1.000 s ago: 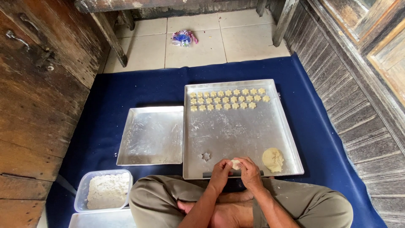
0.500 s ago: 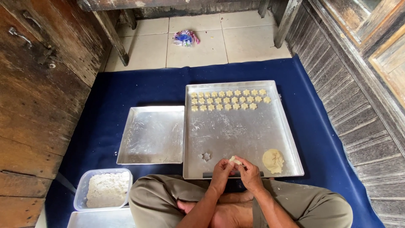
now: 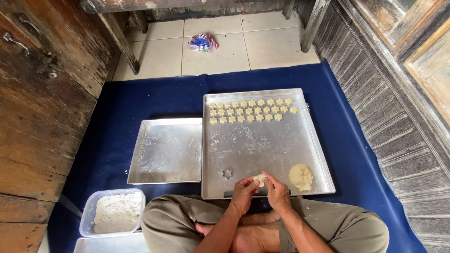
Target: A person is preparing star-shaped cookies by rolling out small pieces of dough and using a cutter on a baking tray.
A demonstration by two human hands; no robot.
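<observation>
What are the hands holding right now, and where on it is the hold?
A small pale lump of dough, pinched at its sides between the fingertips of the left hand and right hand.

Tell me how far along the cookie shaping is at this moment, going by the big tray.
Done: three rows of small star-shaped cookies sit along the far edge of the large tray. In hand: the left hand and right hand pinch a small dough piece together over the tray's near edge, beside a star cutter. Left: a dough lump waits unshaped, most of the large tray is bare, and the smaller tray holds no cookies.
</observation>
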